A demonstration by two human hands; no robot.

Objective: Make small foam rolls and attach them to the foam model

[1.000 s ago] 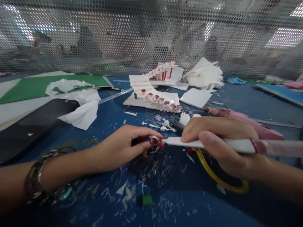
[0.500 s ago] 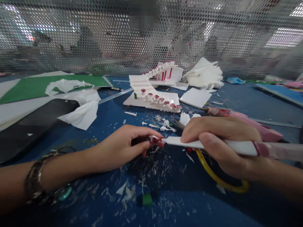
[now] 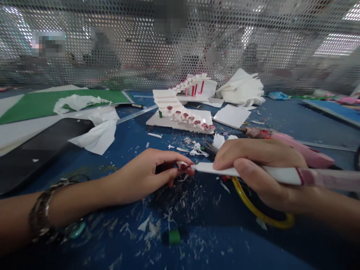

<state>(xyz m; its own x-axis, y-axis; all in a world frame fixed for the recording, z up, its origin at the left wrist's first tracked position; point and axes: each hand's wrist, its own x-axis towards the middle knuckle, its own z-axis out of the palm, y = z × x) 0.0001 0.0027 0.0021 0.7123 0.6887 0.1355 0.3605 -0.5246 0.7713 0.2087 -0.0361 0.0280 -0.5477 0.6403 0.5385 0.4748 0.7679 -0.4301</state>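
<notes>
The left hand (image 3: 149, 174) pinches, its forearm (image 3: 92, 191) angled inward, while the right hand (image 3: 260, 183) curls in a pen-like grip.

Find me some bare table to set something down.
Mostly bare blue tabletop lies nearer you than the yellow handle, right of the green piece. Another patch, scraps at its left, is between the white card and blue board. Shavings crowd the area below the left hand.

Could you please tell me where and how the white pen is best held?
I would grip the pen by its white front section, bringing the right hand in from the right. The long shaft lies nearly level, its tip pointing toward the small red-and-white piece in the left hand, so this should leave the tip free.
</notes>
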